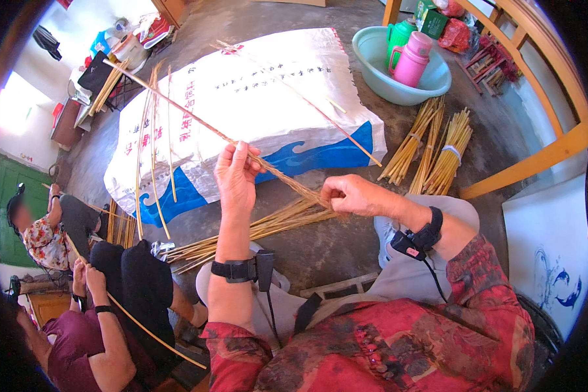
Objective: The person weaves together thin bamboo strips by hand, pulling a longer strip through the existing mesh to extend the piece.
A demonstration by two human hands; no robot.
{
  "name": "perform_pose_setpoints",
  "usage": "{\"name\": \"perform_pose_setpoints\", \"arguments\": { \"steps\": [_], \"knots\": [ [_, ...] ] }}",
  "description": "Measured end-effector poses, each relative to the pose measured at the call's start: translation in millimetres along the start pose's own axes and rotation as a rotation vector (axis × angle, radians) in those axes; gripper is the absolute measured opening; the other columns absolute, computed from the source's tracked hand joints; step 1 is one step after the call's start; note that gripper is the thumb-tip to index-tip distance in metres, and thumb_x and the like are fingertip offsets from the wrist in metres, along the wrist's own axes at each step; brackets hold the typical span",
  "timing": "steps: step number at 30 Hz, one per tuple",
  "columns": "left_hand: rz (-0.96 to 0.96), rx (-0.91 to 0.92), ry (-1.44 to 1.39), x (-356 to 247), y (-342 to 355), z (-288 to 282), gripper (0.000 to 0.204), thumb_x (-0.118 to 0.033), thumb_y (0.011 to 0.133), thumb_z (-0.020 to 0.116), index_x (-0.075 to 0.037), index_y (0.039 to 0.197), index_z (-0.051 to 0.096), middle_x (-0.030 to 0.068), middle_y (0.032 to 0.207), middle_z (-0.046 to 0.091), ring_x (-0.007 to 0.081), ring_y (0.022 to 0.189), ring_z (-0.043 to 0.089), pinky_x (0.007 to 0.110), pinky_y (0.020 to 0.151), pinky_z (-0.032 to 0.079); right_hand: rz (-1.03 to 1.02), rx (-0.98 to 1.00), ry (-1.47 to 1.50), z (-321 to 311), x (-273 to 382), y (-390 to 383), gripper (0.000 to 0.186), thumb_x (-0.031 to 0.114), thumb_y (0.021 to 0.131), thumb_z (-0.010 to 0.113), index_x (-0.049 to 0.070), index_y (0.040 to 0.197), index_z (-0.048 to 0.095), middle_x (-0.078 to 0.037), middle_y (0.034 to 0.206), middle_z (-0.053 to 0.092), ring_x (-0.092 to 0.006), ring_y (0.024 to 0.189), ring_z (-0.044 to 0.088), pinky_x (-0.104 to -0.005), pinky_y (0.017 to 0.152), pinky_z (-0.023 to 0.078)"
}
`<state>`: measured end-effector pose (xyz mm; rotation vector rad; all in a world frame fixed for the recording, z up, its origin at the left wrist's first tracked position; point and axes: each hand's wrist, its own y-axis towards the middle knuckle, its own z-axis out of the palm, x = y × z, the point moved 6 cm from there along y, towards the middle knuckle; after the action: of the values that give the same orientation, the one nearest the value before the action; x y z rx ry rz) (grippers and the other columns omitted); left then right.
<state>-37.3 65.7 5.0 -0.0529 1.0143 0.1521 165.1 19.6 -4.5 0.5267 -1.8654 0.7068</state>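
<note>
A long, thin dried plant stalk (176, 106) slants from the upper left down to the right across my hands. My left hand (236, 176) pinches it partway along, thumb and fingers closed round it. Toward its lower end, where it looks frayed and brownish, my right hand (351, 195) grips it with curled fingers. Below the hands a loose pile of similar stalks (255, 228) lies on the floor. Beyond them spreads a white woven sheet (268, 104) with a blue wave border, and several single stalks (154, 153) rest across it.
Tied stalk bundles (447, 153) lie to the right, below a pale blue basin (366, 62) holding a pink thermos (411, 62) and a green one (398, 34). A wooden frame (536, 168) stands at the right. Two people sit at the left; the nearer person's hands (88, 277) hold a stalk.
</note>
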Motion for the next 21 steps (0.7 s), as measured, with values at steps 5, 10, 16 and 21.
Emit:
{"name": "perform_pose_setpoints", "arguments": {
  "steps": [5, 10, 16, 21],
  "knots": [
    [0.021, -0.058, -0.055, -4, 0, -2, 0.013, -0.014, 0.086, 0.053, -0.003, 0.080, 0.050, 0.0080, 0.069, 0.056, 0.0111, 0.053, 0.048, 0.027, 0.046, 0.045, 0.015, -0.048, -0.024, -19, -3, -4, 0.017, 0.002, 0.073, 0.048, -0.002, 0.088, 0.053, -0.005, 0.070, 0.056, -0.0111, 0.060, 0.053, -0.0246, 0.056, 0.045],
    [0.014, -0.075, -0.052, -5, 2, -4, 0.014, -0.014, 0.085, 0.054, -0.003, 0.078, 0.049, 0.0076, 0.067, 0.056, 0.0104, 0.050, 0.048, 0.027, 0.044, 0.044, -0.023, -0.131, 0.059, -34, -5, -3, 0.013, 0.004, 0.075, 0.047, 0.000, 0.085, 0.055, -0.005, 0.075, 0.057, -0.0109, 0.065, 0.055, -0.0243, 0.060, 0.046],
    [-0.022, -0.053, -0.010, 4, 1, -2, 0.016, -0.016, 0.084, 0.056, -0.004, 0.075, 0.049, 0.0062, 0.063, 0.054, 0.0099, 0.046, 0.047, 0.025, 0.040, 0.043, 0.010, -0.086, 0.280, -15, 15, -2, 0.016, 0.012, 0.080, 0.056, 0.001, 0.092, 0.056, -0.003, 0.081, 0.056, -0.0089, 0.070, 0.054, -0.0219, 0.065, 0.047],
    [-0.053, -0.056, 0.079, 12, -1, 4, 0.019, -0.018, 0.083, 0.058, -0.005, 0.073, 0.048, 0.0050, 0.060, 0.053, 0.0094, 0.043, 0.047, 0.023, 0.037, 0.041, 0.035, -0.029, 0.207, 2, 16, 0, 0.015, 0.011, 0.080, 0.055, -0.001, 0.090, 0.055, -0.001, 0.074, 0.055, -0.0075, 0.065, 0.052, -0.0212, 0.059, 0.045]
  ]
}}
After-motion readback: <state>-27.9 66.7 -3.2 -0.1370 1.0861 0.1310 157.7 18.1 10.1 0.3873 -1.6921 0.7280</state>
